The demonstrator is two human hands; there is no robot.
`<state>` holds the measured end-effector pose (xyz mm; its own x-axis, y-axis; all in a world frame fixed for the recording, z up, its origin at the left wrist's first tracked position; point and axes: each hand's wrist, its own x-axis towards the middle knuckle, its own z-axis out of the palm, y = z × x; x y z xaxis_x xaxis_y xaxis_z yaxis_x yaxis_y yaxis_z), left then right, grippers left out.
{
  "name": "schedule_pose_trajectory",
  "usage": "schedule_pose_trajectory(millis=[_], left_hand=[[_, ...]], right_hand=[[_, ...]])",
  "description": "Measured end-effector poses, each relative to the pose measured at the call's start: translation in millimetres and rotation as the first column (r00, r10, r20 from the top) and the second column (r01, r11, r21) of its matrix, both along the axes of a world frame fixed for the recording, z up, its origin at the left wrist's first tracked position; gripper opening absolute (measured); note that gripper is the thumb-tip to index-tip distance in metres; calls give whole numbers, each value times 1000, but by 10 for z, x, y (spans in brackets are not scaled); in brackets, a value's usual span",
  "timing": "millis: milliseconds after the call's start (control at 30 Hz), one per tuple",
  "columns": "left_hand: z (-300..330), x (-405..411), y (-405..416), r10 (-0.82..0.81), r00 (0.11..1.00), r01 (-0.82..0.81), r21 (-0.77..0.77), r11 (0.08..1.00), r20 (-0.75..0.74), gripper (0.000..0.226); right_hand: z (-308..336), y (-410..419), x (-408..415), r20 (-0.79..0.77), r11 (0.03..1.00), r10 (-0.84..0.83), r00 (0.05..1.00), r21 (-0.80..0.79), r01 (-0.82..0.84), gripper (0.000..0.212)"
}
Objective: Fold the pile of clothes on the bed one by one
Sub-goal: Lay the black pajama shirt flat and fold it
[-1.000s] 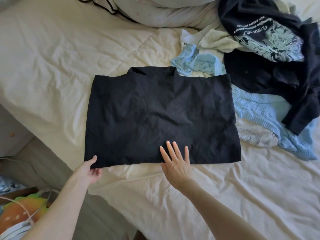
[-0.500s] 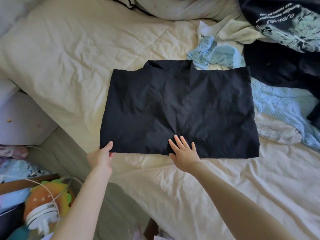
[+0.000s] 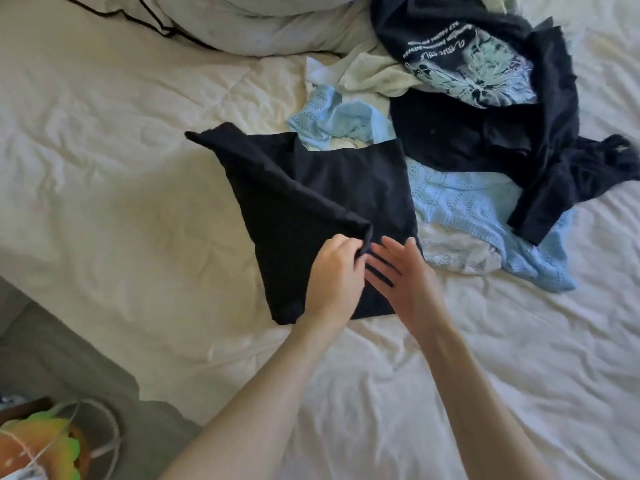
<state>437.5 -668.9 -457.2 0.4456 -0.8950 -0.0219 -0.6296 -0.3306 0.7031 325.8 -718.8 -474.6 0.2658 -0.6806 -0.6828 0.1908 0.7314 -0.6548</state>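
A black garment (image 3: 332,188) lies on the cream bed sheet (image 3: 121,168), its left half lifted and carried over the right half. My left hand (image 3: 334,271) pinches the raised near corner of that flap. My right hand (image 3: 403,275) lies flat with fingers spread on the garment's lower right part, just beside the left hand. The pile of unfolded clothes sits at the upper right: a light blue knit (image 3: 485,233), a black printed T-shirt (image 3: 478,57), a cream top (image 3: 370,74).
A white pillow (image 3: 249,19) with black piping lies at the top. The bed's edge runs diagonally at the lower left, with grey floor (image 3: 52,355) beyond it. An orange and green plush toy (image 3: 41,445) and a white cable sit in the bottom left corner.
My left hand has taken the garment's left near corner and swung the left half over toward the right. My right hand slid right along the near edge.
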Motion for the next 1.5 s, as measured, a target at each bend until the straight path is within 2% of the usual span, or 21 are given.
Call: schedule_pose_trajectory(millis=[67,133,233,300,367,433,467,600,700,833,900,933,1033,1100,1233,1333,1500], left_hand=[[-201,-300,-4,-257,965,261,130,957,-44,36],[-375,-427,108,-385,920,392,244,887,-75,49],[-543,-324,394,-369,925,324,319,891,92,53],[-635,-150,585,-350,916,246,416,876,195,57],[-713,33,708,-382,892,225,498,838,240,60],[-731,140,753,-387,884,226,486,844,262,61],[-736,162,764,-395,873,233,469,852,284,62],[-804,182,785,-445,827,296,406,865,345,82],[-846,182,814,-482,801,331,408,851,355,82],[-890,191,884,-565,758,366,504,782,326,78],[-923,215,927,-594,733,374,533,759,332,74],[-943,232,931,-603,724,374,544,751,334,75],[-1025,300,921,-627,696,340,609,716,349,92],[-1103,362,916,-654,680,357,630,689,330,100],[-1081,459,902,-645,694,390,586,711,320,97],[-1003,494,965,-590,758,390,531,753,279,89],[-793,584,1069,-601,787,425,588,688,135,85]], right_hand=[[-78,-75,-226,-118,1000,30,993,1,-30,40],[-206,-73,-348,-269,996,90,959,25,-86,36],[-398,-47,-354,-441,980,198,875,58,-193,31],[-476,-67,-295,-517,976,210,830,59,-210,33],[-519,-130,-238,-641,969,207,739,27,-247,26],[-516,-201,-216,-758,944,204,620,-14,-329,12],[-505,-227,-231,-787,935,181,590,-50,-352,14],[-490,-226,-461,-788,939,62,613,-162,-302,13],[-603,-159,-666,-798,951,112,593,-86,-296,8],[-785,-112,-752,-784,940,225,578,19,-341,9],[-841,-108,-756,-783,940,229,578,24,-340,17],[-855,-114,-765,-761,949,227,608,31,-315,22],[-851,-126,-772,-551,973,227,803,98,-208,27],[-853,-120,-760,-505,952,305,807,137,-274,21],[-900,-100,-739,-514,973,227,827,149,-174,28],[-877,-25,-727,-529,979,202,824,138,-151,27],[-755,321,-793,-528,978,196,826,165,-127,28]])
